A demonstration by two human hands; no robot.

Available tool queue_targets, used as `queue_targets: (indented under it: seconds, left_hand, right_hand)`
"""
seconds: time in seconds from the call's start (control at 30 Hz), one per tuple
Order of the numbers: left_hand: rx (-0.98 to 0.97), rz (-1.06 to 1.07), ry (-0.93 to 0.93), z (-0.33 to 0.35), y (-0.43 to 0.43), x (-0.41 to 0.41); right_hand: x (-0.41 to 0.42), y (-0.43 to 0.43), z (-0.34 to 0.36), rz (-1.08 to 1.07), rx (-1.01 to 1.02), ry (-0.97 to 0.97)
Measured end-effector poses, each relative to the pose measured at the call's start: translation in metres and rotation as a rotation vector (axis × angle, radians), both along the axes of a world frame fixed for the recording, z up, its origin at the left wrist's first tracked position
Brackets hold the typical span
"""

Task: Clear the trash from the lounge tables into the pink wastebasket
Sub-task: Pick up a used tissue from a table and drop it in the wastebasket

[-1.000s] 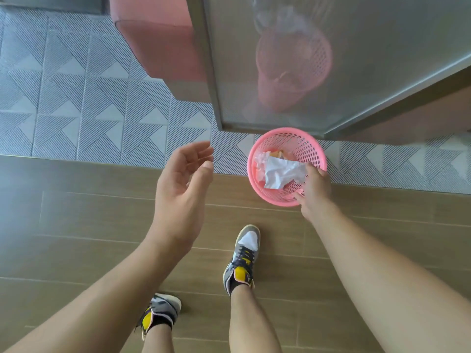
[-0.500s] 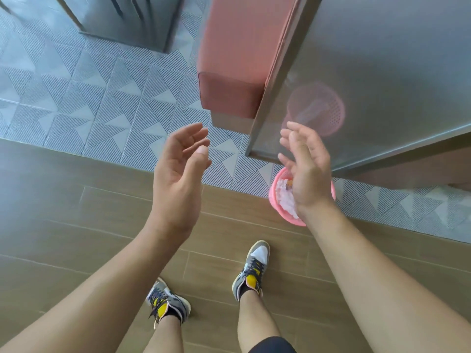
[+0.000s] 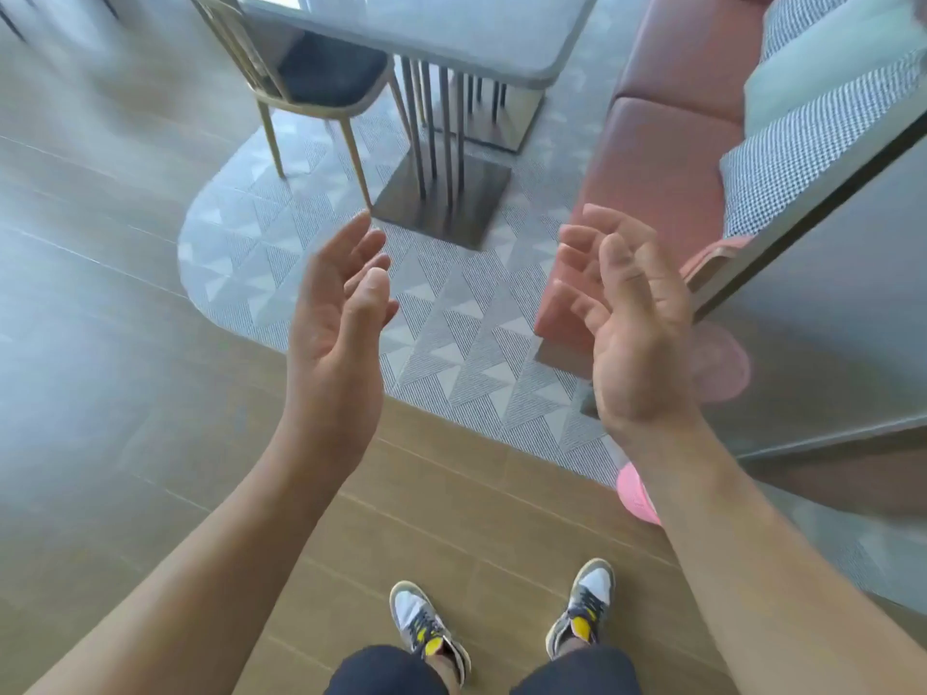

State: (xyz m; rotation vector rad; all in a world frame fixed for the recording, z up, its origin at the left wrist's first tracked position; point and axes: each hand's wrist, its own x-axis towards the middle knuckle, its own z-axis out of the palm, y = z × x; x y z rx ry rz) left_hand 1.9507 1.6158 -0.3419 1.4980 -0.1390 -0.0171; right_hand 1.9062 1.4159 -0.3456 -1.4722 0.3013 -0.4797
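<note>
Hands first: the left hand (image 3: 341,323) was up in front of the person, palm turned inward, fingers (image 3: 353,243) fairly straight and lying close together, nothing in them. The right hand (image 3: 637,338) was raised across from it, palm facing the left one, its fingers loosely curled and a bit spread, also holding nothing. The two hands were well apart.

The pink wastebasket (image 3: 634,499) sat on the floor below the right forearm, just beside the near corner of the glossy desk (image 3: 827,343), about where the patterned carpet (image 3: 451,338) met the wood floor (image 3: 451,544). Only a sliver of its rim showed, so I couldn't tell what was inside. A pale pink blur (image 3: 722,368) showed in that desk's shiny top.

Further back, a grey desk (image 3: 451,37) stood on a slatted metal base on the carpet, with a gold-framed chair (image 3: 311,77) with a dark seat tucked at its left edge. A pink sofa (image 3: 667,143) ran along the right, with houndstooth cushions (image 3: 802,158) on it. At the bottom, a pair of grey, white and yellow sneakers (image 3: 426,624) stood on the wood floor.
</note>
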Motion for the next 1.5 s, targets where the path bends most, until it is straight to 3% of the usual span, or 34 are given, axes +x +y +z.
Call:
queue_targets:
  seconds: [0.23,0.5,1.1,1.5]
  left_hand:
    - [-0.014,0.09,-0.139,0.102,0.102,0.019]
    - [-0.072,0.144,-0.251,0.175,0.144,0.074]
    - [-0.079,0.31,-0.409,0.232,0.158,0.379]
    - [-0.054,0.404,-0.446,0.23,0.238,0.571]
  right_hand:
    - [0.049,0.09,0.107,0.125,0.024,-0.178]
    - [0.119,0.133,0.185,0.202,-0.032,-0.281]
    - [0.46,0.163,0.25,0.37,-0.044,-0.412]
    - [0.672,0.253,0.247,0.502,-0.052,-0.421]
